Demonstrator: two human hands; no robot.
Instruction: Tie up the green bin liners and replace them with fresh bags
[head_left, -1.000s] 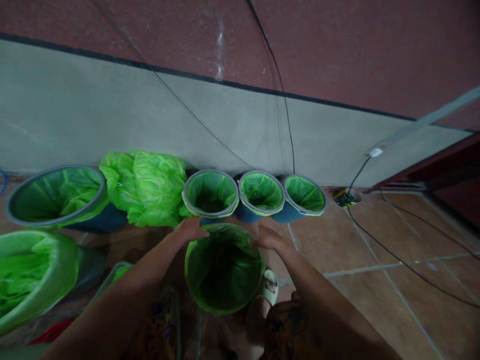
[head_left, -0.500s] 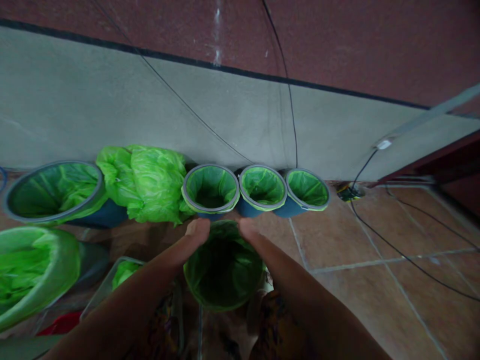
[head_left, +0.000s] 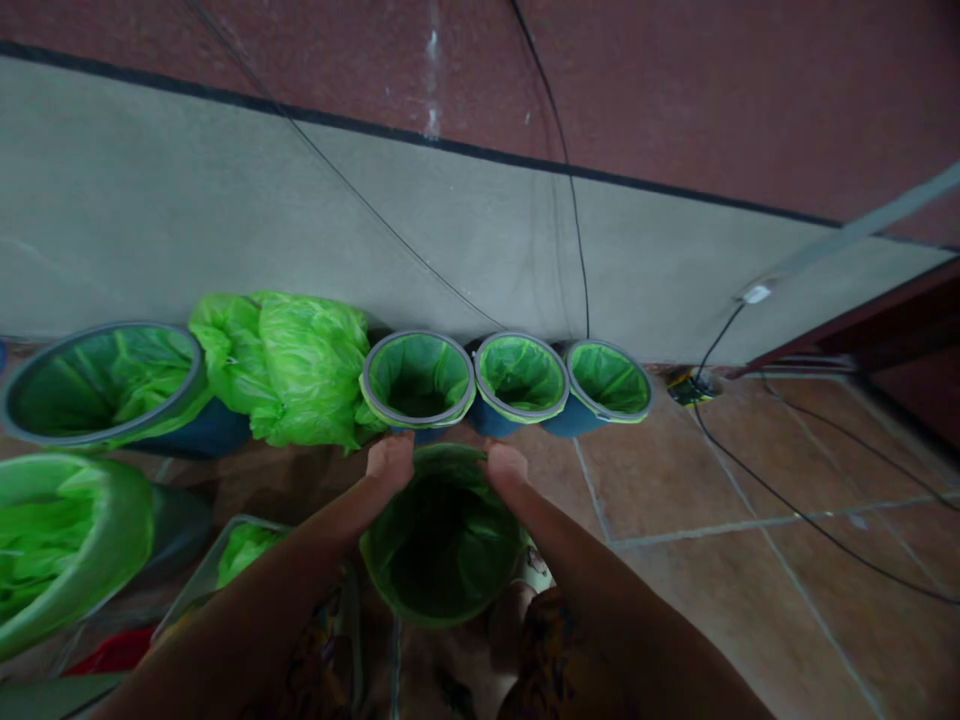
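Observation:
Between my knees stands a round bin lined with a green bin liner, its mouth facing up and its inside dark. At the far left of its rim, my left hand is closed on the liner's edge. Opposite it, my right hand grips the same edge at the far right. The fingertips of both hands are partly hidden. Just beyond stand three small blue bins: a left one, a middle one and a right one, each with a green liner and a grey rim ring.
A crumpled heap of green bags lies against the wall. A large lined bin stands left of it, with another bin nearer me. A tray holds green plastic. A black cable crosses the tiled floor at right.
My right hand has shifted slightly right along the rim, and its fist shows more fully. My left hand keeps its grip. The whole view has drifted a little.

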